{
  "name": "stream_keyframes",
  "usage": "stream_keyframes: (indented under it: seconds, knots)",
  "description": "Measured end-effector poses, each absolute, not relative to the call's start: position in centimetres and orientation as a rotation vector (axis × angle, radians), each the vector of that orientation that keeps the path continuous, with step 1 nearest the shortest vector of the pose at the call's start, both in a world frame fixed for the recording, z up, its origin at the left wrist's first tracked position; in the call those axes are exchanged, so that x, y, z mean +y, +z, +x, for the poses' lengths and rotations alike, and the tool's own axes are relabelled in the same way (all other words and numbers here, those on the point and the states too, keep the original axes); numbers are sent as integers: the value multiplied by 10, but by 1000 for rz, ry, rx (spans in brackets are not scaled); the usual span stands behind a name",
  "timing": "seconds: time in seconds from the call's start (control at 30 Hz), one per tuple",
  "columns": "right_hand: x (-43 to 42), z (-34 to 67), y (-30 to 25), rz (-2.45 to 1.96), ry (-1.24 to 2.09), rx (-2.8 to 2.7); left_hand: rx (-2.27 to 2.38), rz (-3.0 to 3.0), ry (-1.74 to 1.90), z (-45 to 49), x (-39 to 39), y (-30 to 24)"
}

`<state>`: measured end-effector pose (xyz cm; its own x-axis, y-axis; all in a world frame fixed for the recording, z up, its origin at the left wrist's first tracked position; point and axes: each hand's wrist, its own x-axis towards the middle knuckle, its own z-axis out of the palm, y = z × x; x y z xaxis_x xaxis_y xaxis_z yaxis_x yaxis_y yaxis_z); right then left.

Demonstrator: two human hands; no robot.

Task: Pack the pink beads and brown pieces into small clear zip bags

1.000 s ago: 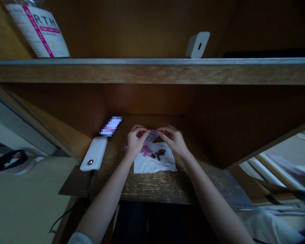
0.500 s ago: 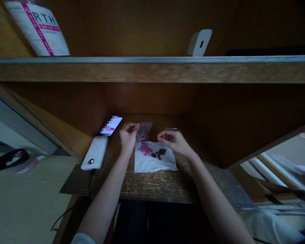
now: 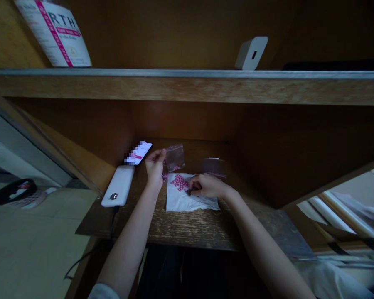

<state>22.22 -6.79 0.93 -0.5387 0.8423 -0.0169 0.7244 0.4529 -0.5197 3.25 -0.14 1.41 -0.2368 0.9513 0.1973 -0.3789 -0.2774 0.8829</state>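
Observation:
My left hand (image 3: 155,168) pinches the edge of a small clear zip bag (image 3: 175,157) held up over the back of a white tissue (image 3: 191,202). A few small round pink pieces lie in the bag's bottom. On the tissue is a cluster of the same pink pieces (image 3: 178,182), like beads or pills. My right hand (image 3: 205,185) reaches down onto the tissue at their right side, its fingers closed together. It covers most of the dark brown pieces there; whether it holds one I cannot make out. Behind it lies another clear bag (image 3: 214,167).
A white power bank (image 3: 118,187) with a black cable lies on the left of the worn wooden desk (image 3: 187,228), below a lit phone (image 3: 139,153). The shelf above carries a labelled bottle (image 3: 57,35) and a white charger (image 3: 252,54). A basket (image 3: 17,194) stands on the floor.
My right hand has moved left and down onto the tissue, covering the dark pieces and uncovering the bag behind it. My left hand keeps hold of its zip bag, now slightly tilted.

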Motion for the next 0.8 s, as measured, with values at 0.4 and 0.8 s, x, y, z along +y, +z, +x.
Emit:
stream_keyframes:
  seconds: [0.4, 0.8]
  knots:
    - [-70, 228, 23, -1278, 719, -2058, 937, 1077, 1656, 37, -7, 16]
    - [-72, 230, 27, -1247, 275, -1549, 865, 1649, 1556, 48, -14, 12]
